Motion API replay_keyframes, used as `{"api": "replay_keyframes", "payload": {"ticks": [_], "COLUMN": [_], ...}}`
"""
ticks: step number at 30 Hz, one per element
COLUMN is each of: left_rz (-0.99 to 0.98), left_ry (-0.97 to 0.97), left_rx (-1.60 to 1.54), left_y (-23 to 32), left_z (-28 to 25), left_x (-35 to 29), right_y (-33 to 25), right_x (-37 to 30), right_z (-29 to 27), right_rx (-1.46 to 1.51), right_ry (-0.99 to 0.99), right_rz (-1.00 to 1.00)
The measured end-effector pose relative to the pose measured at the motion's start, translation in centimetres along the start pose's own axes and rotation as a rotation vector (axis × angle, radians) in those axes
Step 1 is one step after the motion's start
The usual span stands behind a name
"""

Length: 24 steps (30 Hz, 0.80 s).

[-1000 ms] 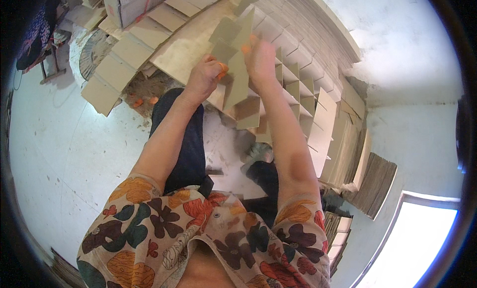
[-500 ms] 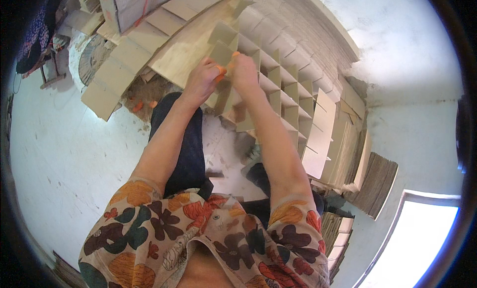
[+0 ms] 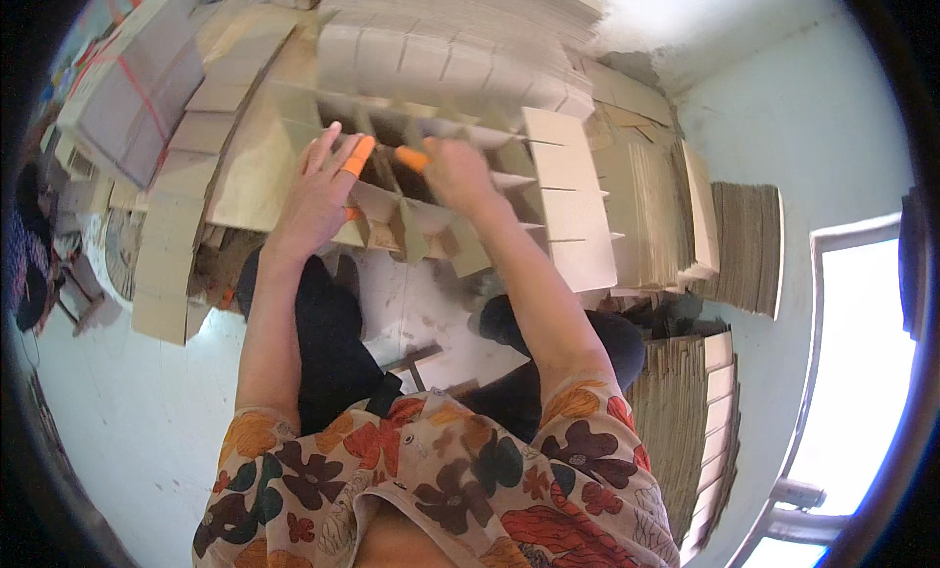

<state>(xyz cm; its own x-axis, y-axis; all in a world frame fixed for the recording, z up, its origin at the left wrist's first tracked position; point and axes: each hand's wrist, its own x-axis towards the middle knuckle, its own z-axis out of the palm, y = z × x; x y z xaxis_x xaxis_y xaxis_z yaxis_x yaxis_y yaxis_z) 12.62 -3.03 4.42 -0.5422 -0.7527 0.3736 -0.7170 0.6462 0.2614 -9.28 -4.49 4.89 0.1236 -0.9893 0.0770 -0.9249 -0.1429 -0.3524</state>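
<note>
A cardboard divider grid (image 3: 406, 215) of interlocked slotted strips lies in front of me, with open square cells. My left hand (image 3: 315, 194) is at its left end, fingers stretched out and orange covers on some of them. I cannot tell whether its fingertips touch the card. Over the middle of the grid is my right hand (image 3: 458, 179), smeared by motion, with an orange-covered finger pointing left. Whether it grips a strip does not show. At the grid's right end stands a broad slotted cardboard strip (image 3: 571, 201), its slots facing me.
Beyond the grid lie rows of slotted cardboard strips (image 3: 421, 59). Cardboard stacks stand at right (image 3: 651, 215) and lower right (image 3: 676, 402). A wrapped bundle (image 3: 132, 88) with red strapping sits at far left, near a row of cardboard sheets (image 3: 186, 191). Sunlit window at right.
The view has turned, so the grid now lies more level across it. My hands, close together before, are now apart, and the left hand's fingers have spread.
</note>
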Motion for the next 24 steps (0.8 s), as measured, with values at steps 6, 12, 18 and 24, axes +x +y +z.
{"api": "replay_keyframes", "payload": {"ticks": [6, 12, 18, 24], "left_rz": [0.094, 0.148, 0.097, 0.190], "left_ry": [-0.188, -0.309, -0.217, -0.087], "left_rx": [-0.086, -0.136, -0.113, 0.038], "left_y": [-0.4, -3.0, -2.3, -1.2], "left_z": [2.0, 5.1, 5.9, -0.6], "left_x": [6.0, 8.6, 9.3, 6.8], "right_y": [0.6, 10.5, 17.4, 20.0], "right_x": [-3.9, -11.2, -15.3, -17.3], "right_z": [-3.2, -10.9, -11.7, -18.0], "right_rx": [0.103, -0.234, 0.091, 0.166], "right_ry": [0.296, 0.180, -0.068, 0.410], "right_rz": [-0.207, 0.397, 0.509, 0.688]}}
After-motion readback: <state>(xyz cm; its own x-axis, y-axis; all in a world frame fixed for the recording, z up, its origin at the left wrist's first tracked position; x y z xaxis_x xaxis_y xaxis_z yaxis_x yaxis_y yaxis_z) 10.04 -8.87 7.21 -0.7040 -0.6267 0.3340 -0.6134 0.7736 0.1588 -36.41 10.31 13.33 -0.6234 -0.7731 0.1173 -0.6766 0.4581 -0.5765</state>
